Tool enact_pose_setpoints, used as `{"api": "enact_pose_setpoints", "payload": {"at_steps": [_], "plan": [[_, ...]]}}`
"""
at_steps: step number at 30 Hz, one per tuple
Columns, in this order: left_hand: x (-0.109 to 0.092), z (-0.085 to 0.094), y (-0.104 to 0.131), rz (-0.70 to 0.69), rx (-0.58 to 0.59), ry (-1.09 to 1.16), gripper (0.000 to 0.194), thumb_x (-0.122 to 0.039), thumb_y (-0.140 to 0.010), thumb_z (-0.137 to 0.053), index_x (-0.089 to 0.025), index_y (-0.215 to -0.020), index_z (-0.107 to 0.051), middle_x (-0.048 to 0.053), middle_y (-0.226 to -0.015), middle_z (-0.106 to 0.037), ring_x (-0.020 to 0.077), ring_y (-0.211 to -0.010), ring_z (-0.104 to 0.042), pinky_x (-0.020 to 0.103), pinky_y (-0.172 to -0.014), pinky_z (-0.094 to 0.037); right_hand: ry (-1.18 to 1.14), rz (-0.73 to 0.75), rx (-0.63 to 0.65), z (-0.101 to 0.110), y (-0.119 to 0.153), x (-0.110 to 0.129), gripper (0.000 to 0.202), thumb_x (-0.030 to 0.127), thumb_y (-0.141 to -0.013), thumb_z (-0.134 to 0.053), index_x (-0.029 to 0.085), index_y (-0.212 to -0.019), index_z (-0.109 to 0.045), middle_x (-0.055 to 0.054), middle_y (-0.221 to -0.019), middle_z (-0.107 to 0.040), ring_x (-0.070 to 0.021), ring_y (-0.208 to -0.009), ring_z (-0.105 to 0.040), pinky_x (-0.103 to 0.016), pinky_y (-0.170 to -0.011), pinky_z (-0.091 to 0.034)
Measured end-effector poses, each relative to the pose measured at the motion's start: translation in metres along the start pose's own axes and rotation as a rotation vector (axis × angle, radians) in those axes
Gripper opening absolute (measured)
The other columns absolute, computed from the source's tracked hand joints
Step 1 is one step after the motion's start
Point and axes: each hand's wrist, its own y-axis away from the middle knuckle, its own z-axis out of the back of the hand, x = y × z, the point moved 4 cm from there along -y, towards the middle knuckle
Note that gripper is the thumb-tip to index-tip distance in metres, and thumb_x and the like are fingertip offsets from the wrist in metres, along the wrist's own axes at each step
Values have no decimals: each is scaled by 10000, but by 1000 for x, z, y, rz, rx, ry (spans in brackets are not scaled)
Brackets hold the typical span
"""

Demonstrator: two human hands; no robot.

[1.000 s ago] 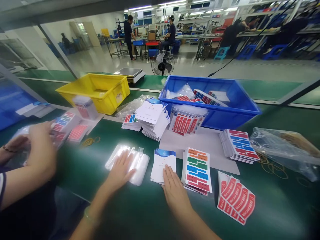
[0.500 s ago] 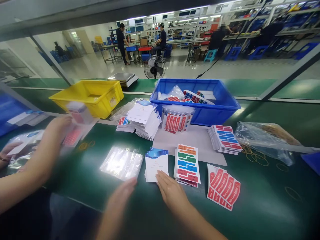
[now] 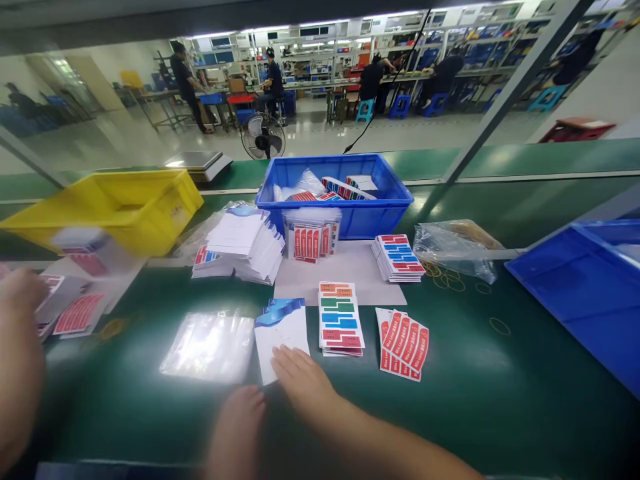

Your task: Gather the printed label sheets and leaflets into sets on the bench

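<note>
My right hand (image 3: pixel 303 383) lies with fingers out on a white leaflet with a blue top (image 3: pixel 283 333), which sits slightly turned. My left hand (image 3: pixel 240 413) is blurred, just below the leaflet and near the clear plastic bags (image 3: pixel 209 347); its fingers are smeared, and what it holds, if anything, is hidden. Right of the leaflet stands a small stack of multicoloured label sheets (image 3: pixel 341 317). Farther right, red-and-white label sheets (image 3: pixel 404 343) are fanned out on the green table (image 3: pixel 480 413).
Behind are a blue bin (image 3: pixel 335 220), a yellow bin (image 3: pixel 165 220), white leaflet stacks (image 3: pixel 237 233), bagged labels (image 3: pixel 313 233) and another label stack (image 3: pixel 397 257). Rubber bands (image 3: pixel 445 277) lie right. A person's arm (image 3: pixel 17 360) reaches in at left; another blue bin (image 3: pixel 590 287) stands right.
The view has swung right, so things appear farther left. The top leaflet has slid towards me and turned under my right hand. The neighbouring person's arm has shifted.
</note>
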Motion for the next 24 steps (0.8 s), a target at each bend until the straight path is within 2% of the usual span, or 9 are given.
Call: {"api": "enact_pose_setpoints", "payload": {"at_steps": [3, 5, 9, 11, 13, 15, 17, 20, 24], "plan": [[7, -6, 8, 260, 88, 315, 504, -500, -774, -511, -484, -1277, -514, -75, -1081, -731, 352, -1076, -631, 556, -891, -567, -77, 35, -146, 13, 3, 1, 376, 85, -908, -388, 144, -1207, -608, -100, -1204, -668, -208, -1161, -595, -348, -1006, -482], [5, -14, 12, 343, 138, 409, 538, -533, -742, -531, -425, -1269, -555, -31, -1123, -719, 367, -1121, -601, 548, -923, -559, -122, 31, -189, 24, 9, 10, 384, 107, -920, -368, 170, -1204, -618, -86, -1174, -686, -197, -1123, -621, -335, -991, -493], [1, -19, 14, 375, 164, 411, 554, -520, -730, -557, -466, -1281, -525, -70, -1055, -738, 366, -1143, -588, 556, -891, -581, -274, 58, -62, 41, 25, 37, 283, 275, -921, -501, 319, -1153, -657, 6, -1081, -728, -190, -1049, -662, -286, -920, -540], [1, -14, 14, 393, 145, 411, 564, -489, -755, -543, -481, -1315, -474, -92, -1044, -738, 347, -1134, -599, 529, -870, -600, -311, 46, -9, 57, 29, 38, 262, 331, -901, -561, 359, -1140, -662, 39, -1065, -732, -196, -1053, -661, -276, -912, -545], [0, -7, 13, 396, 124, 416, 580, -452, -797, -502, -464, -1368, -405, -92, -1080, -727, 316, -1120, -614, 483, -863, -614, -243, -27, -7, 82, 28, 20, 334, 328, -904, -567, 317, -1235, -611, 4, -1198, -676, -224, -1151, -604, -332, -983, -511], [-2, -1, 14, 389, 121, 423, 574, -409, -835, -464, -468, -1394, -349, -113, -1088, -721, 280, -1108, -627, 457, -851, -622, -89, -119, -18, 107, 25, -10, 458, 300, -913, -564, 206, -1357, -504, -92, -1384, -524, -279, -1291, -470, -451, -1055, -441], [-5, 3, 16, 369, 122, 418, 566, -360, -857, -449, -496, -1391, -321, -153, -1050, -723, 252, -1092, -639, 459, -827, -629, 30, -173, 15, 123, 24, -42, 581, 299, -884, -621, 152, -1411, -425, -132, -1455, -423, -312, -1360, -359, -509, -1074, -406], [-13, 4, 21, 299, 105, 369, 609, -303, -853, -475, -525, -1388, -290, -191, -1012, -722, 239, -1076, -648, 468, -796, -640, 56, -173, 105, 123, 32, -73, 656, 287, -854, -669, 160, -1433, -387, -132, -1483, -379, -300, -1375, -333, -493, -1098, -386], [-28, -2, 29, 189, 84, 264, 712, -252, -835, -512, -552, -1404, -206, -208, -1075, -698, 244, -1105, -629, 457, -802, -641, -70, -212, 81, 115, 42, -86, 469, 229, -916, -574, 202, -1375, -484, -96, -1442, -448, -270, -1331, -416, -471, -1095, -402]]}}
